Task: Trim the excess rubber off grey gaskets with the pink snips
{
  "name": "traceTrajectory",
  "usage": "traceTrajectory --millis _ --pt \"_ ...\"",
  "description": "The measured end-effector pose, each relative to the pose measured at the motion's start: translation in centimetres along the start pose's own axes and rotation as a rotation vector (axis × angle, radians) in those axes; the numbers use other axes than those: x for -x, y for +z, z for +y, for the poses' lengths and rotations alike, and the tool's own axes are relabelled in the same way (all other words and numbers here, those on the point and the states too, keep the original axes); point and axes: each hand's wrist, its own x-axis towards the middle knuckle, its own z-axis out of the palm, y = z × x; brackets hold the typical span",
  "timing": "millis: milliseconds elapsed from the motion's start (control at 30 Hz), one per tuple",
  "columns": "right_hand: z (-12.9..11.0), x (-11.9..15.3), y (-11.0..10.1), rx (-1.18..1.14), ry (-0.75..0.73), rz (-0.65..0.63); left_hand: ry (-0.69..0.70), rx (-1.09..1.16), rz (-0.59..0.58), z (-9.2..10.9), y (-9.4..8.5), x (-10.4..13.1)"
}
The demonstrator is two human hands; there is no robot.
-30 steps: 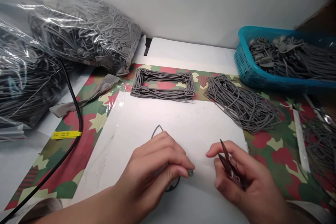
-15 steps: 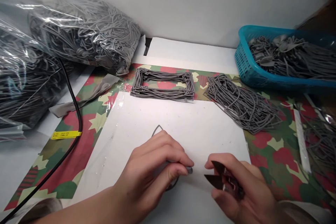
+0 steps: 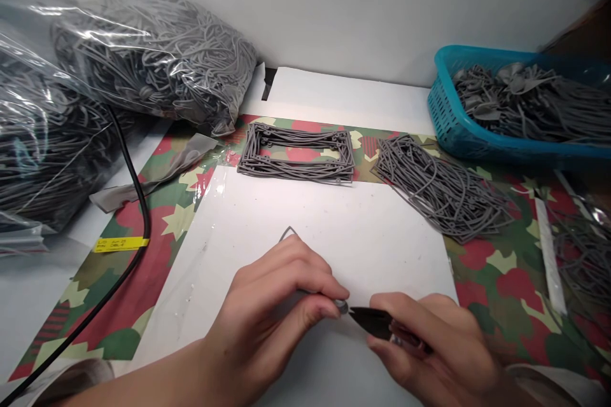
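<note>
My left hand [image 3: 286, 308] pinches a thin, grey, rubber-like gasket [image 3: 342, 306] between thumb and forefinger. A small lump of it pokes out at the fingertips, and a bent corner rises behind the knuckles; the palm hides the rest. In my right hand [image 3: 429, 343] is a pair of nippers [image 3: 370, 321] with dark pointed blades and reddish handles. The blades are closed together, their tips just right of the gasket's protruding end. Both hands are above a white sheet [image 3: 344, 222].
Stacked rectangular grey gaskets [image 3: 296, 172] lie behind the sheet, beside a looser grey pile [image 3: 439, 187]. A blue basket [image 3: 443, 102] of grey parts stands back right. Stuffed clear bags [image 3: 191, 57] and a black cable [image 3: 143, 203] occupy the left, over a camouflage-patterned cloth [image 3: 133, 286].
My right hand has brought the nippers slightly left, up to the gasket's end. Their blades, spread before, are now together. My left hand has barely shifted.
</note>
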Motion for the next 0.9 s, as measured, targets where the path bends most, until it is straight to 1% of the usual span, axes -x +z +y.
traceTrajectory --millis 167,267,433,500,600,767,900 --pt "0.3 0.2 0.4 -0.023 -0.022 0.055 0.002 -0.005 -0.002 -0.1 0.0 0.1" --pt "0.2 0.2 0.7 -0.028 -0.006 0.091 -0.001 0.006 -0.011 -0.2 -0.1 0.2" --pt "-0.1 0.5 1.0 -0.027 0.1 0.191 0.006 -0.01 -0.004 -0.1 0.0 0.1" --pt "0.1 0.6 1.2 -0.06 0.142 0.205 0.016 -0.023 0.002 -0.1 0.0 0.0" --pt "0.4 0.6 1.3 -0.187 0.195 0.184 0.012 -0.036 0.009 -0.1 -0.1 -0.1" --pt "0.4 0.3 1.0 -0.497 0.236 0.079 -0.009 -0.034 0.019 0.0 -0.1 0.0" --pt "0.4 0.1 0.7 -0.667 0.319 0.026 -0.013 -0.042 0.025 0.0 0.0 0.0"
